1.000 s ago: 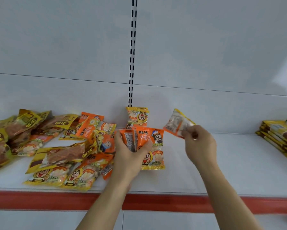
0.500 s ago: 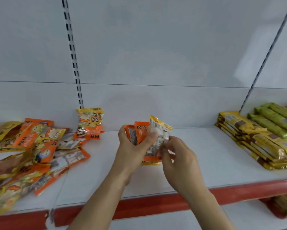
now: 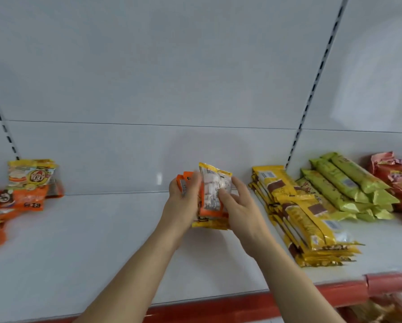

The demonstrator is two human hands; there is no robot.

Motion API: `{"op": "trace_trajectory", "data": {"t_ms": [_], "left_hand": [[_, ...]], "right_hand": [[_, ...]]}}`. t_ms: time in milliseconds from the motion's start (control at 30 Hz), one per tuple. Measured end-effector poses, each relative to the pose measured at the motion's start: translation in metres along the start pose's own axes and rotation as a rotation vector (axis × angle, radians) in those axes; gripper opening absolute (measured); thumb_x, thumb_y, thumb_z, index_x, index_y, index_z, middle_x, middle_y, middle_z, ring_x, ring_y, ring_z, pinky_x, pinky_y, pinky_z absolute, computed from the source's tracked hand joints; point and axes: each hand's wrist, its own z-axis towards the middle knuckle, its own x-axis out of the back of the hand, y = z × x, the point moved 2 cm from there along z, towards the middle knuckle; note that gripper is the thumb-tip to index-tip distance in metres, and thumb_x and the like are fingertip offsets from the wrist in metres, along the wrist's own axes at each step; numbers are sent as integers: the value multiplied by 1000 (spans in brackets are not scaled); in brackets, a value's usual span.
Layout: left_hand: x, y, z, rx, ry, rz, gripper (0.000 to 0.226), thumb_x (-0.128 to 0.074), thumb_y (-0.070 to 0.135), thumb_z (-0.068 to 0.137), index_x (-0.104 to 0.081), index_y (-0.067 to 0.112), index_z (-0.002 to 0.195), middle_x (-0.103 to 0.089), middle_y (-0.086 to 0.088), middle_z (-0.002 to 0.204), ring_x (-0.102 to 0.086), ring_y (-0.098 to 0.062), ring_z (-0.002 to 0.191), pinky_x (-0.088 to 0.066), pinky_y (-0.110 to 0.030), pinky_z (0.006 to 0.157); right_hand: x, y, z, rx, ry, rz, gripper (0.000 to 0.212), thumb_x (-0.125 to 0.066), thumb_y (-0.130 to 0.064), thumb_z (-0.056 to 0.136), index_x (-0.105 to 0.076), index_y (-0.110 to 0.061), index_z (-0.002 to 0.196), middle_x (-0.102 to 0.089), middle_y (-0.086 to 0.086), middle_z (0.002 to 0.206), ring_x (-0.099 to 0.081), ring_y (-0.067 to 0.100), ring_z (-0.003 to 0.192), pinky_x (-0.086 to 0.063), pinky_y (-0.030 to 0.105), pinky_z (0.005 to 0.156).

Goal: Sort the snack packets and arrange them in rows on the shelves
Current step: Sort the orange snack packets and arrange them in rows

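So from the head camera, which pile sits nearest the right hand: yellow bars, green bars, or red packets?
From the right hand:
1. Yellow bars, stacked just to its right.
2. Green bars, farther right, toward the back.
3. Red packets, at the far right edge.

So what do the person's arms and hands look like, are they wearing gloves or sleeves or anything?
No gloves. The left hand and right hand are bare, and both forearms are bare right down to the bottom edge of the picture, so no sleeve shows. No watch, bracelet or ring is visible on the wrists or fingers. The nails look short, though the picture is slightly blurred.
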Motion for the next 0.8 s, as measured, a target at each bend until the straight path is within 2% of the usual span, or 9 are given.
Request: {"op": "trace_trajectory", "data": {"t_ms": [100, 200, 267, 333, 367, 433, 500, 633, 800], "left_hand": [[3, 4, 27, 62, 59, -3, 81, -36, 87, 69, -60, 32, 125, -72, -6, 120, -71, -31, 107, -58, -57, 93], [-1, 15, 36, -36, 94, 213, 47, -46, 60, 96, -51, 20, 121, -68, -8, 117, -65, -31, 109, -52, -48, 97], [-6, 9, 46, -87, 103, 459, 37, -48, 48, 104, -46, 13, 118, -67, -10, 113, -64, -34, 107, -49, -40, 85], [-8, 4, 52, -126, 141, 681, 38, -50, 48, 104, -43, 12, 117, -65, -12, 111, -63, -37, 109, -43, -38, 78], [-8, -1, 57, -134, 171, 753, 42, -50, 49, 103, -43, 11, 120, -63, -15, 116, -62, -40, 113, -43, -40, 80], [-5, -5, 60, -165, 218, 834, 55, -45, 54, 101, -44, 8, 132, -55, -18, 129, -56, -44, 122, -44, -44, 88], [-6, -11, 64, -230, 159, 943, 65, -32, 58, 97, -49, 9, 136, -48, -16, 138, -45, -42, 133, -40, -44, 96], [-8, -22, 65, -222, 12, 1023, 74, -30, 69, 98, -38, 23, 155, -27, -6, 164, -17, -30, 153, -27, -47, 122], [-21, -22, 58, -155, -42, 1198, 75, -22, 73, 99, -20, 34, 162, -8, -6, 172, -8, -37, 156, -19, -54, 124]], "right_hand": [[3, -1, 29, 21, 82, -193, 57, -45, -42, 102, -21, -45, 153, -71, 2, 115, -69, 21, 99, -56, 48, 91], [4, 1, 50, 97, 98, -453, 53, -40, -24, 103, -31, -38, 153, -59, 7, 131, -61, 28, 110, -48, 37, 95], [5, 3, 55, 147, 110, -587, 48, -38, -15, 104, -41, -26, 151, -48, 9, 142, -52, 29, 124, -37, 27, 96], [4, 7, 55, 163, 52, -605, 45, -34, -30, 107, -42, -22, 150, -39, 5, 152, -38, 23, 140, -27, 18, 102], [2, 10, 54, 172, -11, -645, 53, -29, -46, 105, -38, -25, 153, -32, 1, 159, -28, 20, 147, -21, 19, 110], [-3, 19, 54, 189, -69, -834, 68, -17, -65, 98, -24, -34, 158, -14, -1, 166, -13, 25, 153, -16, 39, 123], [-3, 27, 56, 159, -34, -1034, 61, -19, -60, 102, -15, -36, 158, -10, 4, 166, -16, 33, 150, -24, 52, 119], [5, 35, 66, 129, -10, -1210, 53, -16, -50, 105, -25, -33, 154, -21, 3, 163, -25, 36, 145, -31, 56, 112], [18, 48, 76, 87, -104, -1315, 87, 13, -63, 80, -18, -35, 156, -8, 1, 167, -12, 41, 149, -20, 65, 113]]}}
